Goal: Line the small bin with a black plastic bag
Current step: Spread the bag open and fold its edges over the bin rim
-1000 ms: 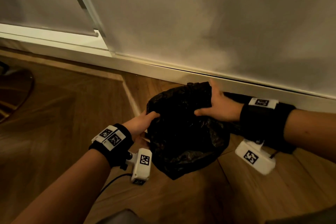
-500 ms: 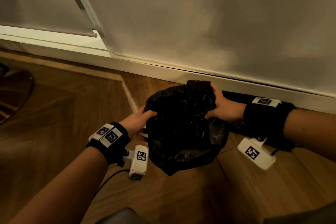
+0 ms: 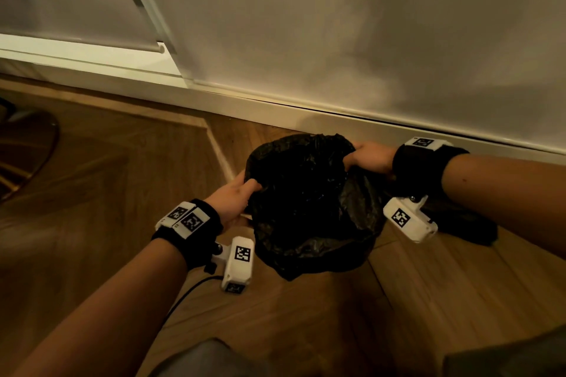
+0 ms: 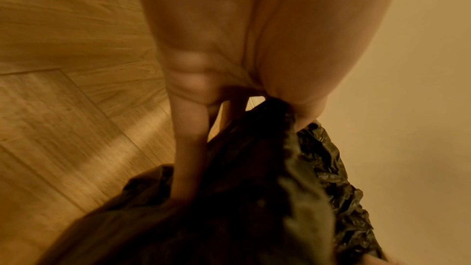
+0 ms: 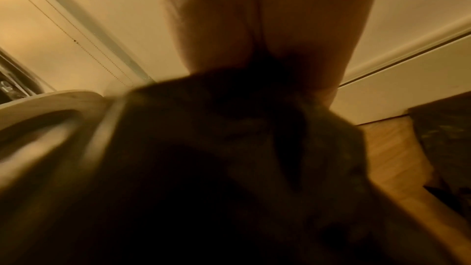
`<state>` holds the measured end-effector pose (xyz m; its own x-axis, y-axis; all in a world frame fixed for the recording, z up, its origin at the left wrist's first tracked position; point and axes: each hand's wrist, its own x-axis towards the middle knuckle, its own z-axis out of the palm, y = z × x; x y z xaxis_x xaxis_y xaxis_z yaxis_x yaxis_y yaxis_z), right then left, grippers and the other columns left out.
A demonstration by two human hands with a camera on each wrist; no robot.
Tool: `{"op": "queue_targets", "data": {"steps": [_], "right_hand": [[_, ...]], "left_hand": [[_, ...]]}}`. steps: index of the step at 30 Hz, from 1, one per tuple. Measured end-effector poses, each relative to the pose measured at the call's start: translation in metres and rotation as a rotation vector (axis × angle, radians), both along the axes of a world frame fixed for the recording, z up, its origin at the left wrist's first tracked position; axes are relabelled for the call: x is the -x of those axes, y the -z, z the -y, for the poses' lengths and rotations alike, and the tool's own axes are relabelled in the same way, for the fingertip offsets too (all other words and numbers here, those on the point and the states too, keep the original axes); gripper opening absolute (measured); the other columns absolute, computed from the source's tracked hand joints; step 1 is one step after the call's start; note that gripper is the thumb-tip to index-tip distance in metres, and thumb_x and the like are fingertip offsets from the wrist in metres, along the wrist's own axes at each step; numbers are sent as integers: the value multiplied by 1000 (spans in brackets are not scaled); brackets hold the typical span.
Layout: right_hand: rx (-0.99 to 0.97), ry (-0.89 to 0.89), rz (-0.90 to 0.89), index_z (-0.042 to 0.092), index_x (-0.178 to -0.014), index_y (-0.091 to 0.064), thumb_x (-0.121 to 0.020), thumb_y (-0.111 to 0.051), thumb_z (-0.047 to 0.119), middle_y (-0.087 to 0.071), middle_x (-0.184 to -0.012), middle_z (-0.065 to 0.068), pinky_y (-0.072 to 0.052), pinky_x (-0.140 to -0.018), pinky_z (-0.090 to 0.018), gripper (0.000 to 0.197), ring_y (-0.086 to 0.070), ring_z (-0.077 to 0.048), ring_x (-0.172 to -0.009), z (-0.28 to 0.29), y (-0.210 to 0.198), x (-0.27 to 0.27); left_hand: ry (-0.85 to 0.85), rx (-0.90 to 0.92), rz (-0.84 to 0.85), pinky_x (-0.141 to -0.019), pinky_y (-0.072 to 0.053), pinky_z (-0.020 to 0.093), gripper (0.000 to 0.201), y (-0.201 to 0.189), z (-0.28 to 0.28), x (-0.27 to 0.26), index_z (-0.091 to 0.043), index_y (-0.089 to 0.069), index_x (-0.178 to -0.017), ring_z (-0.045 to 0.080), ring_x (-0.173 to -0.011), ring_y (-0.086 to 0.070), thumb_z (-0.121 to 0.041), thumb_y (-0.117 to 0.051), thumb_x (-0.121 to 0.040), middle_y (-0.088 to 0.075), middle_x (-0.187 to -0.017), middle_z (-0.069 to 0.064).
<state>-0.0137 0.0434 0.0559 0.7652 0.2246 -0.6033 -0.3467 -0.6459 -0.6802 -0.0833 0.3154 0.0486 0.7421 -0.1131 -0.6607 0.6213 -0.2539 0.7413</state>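
Note:
A crumpled black plastic bag (image 3: 309, 208) hangs low over the wooden floor by the wall, its mouth pulled wide. My left hand (image 3: 242, 193) grips its near left edge, thumb on top and fingers under the plastic (image 4: 254, 168). My right hand (image 3: 364, 157) pinches the far right edge of the bag (image 5: 229, 148). In the head view the bag hides the small bin. A pale curved rim (image 5: 51, 104) shows beside the bag in the right wrist view; I cannot tell whether it is the bin.
A white skirting board (image 3: 306, 113) and wall run just behind the bag. Another dark crinkled heap (image 3: 465, 223) lies on the floor under my right forearm. A round dark object (image 3: 27, 147) sits at the far left. A thin cable (image 3: 196, 285) trails below my left wrist.
My right hand has slid right and back along the bag's edge, and the mouth has stretched wider. The left hand has kept its grip and barely moved.

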Motion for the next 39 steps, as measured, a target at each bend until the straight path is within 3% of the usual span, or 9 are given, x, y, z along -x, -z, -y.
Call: {"op": "queue_targets", "data": {"steps": [4, 7, 10, 13, 17, 24, 27, 32, 39], "right_hand": [[19, -2, -41, 18, -71, -62, -90, -52, 2, -66, -67, 1, -50, -52, -19, 27, -60, -15, -63, 4, -4, 0], [86, -83, -3, 17, -92, -64, -87, -59, 8, -64, -100, -9, -53, -84, -36, 12, -62, -30, -98, 5, -2, -7], [304, -130, 159, 23, -126, -50, -68, -78, 36, -44, -123, -8, -43, -100, -36, 66, -46, -30, -119, 10, -1, -21], [244, -51, 183, 29, -131, -37, -56, -85, 45, -35, -134, -9, -50, -87, -38, 91, -44, -28, -119, 5, -9, -31], [80, -26, 37, 40, -142, -26, -48, -82, 65, -37, -142, -1, -45, -100, -42, 112, -41, -27, -129, 4, -12, -40], [-287, -123, -347, 7, -126, -59, -61, -76, 62, -62, -128, -16, -38, -110, -49, 87, -55, -35, -122, -1, -6, -20], [-299, -70, -399, 8, -125, -61, -72, -62, 66, -66, -123, -13, -42, -107, -43, 79, -61, -29, -115, -3, -5, -18], [-285, 26, -453, 4, -120, -60, -98, -43, 39, -73, -98, -9, -53, -89, -34, 45, -71, -19, -84, -7, -5, -23], [-256, -34, -397, 4, -106, -60, -98, -43, 14, -70, -87, -10, -57, -60, -28, 21, -69, -20, -72, -15, -11, -16]], "left_hand": [[5, -58, 7, -60, -56, 33, 39, -10, 1, 2, -33, -40, -137, 19, -83, -65, -26, -42, -99, -65, -103, -3], [83, -188, 59, -68, -58, 40, 66, -22, -6, -11, -37, -20, -149, 24, -96, -66, -34, -55, -93, -61, -122, 4], [159, -308, 63, -50, -57, 33, 72, -34, -9, -26, -31, -16, -149, 25, -74, -69, -29, -59, -92, -59, -115, 9], [259, -330, 15, -43, -55, 31, 53, -35, -4, -28, -17, -34, -142, 20, -52, -67, -15, -55, -94, -64, -93, 10], [363, -514, 161, -61, -57, 33, 75, -32, -3, -30, -28, -19, -149, 27, -90, -66, -20, -62, -88, -56, -124, 8], [522, -493, 44, -59, -60, 39, 76, -36, -4, -18, -28, -23, -142, 30, -75, -69, -11, -67, -83, -60, -117, 13], [514, -484, -46, -67, -59, 37, 72, -53, -10, -13, -26, -28, -143, 27, -81, -70, -32, -69, -84, -62, -118, 11], [599, -671, 266, -107, -38, 38, 85, -80, 9, -43, -28, -25, -146, 22, -126, -50, -65, -56, -76, -48, -142, 6], [828, -544, 191, -107, -35, 29, 85, -63, 70, -51, -27, -21, -149, 18, -126, -49, -69, -47, -81, -44, -145, 2]]}}
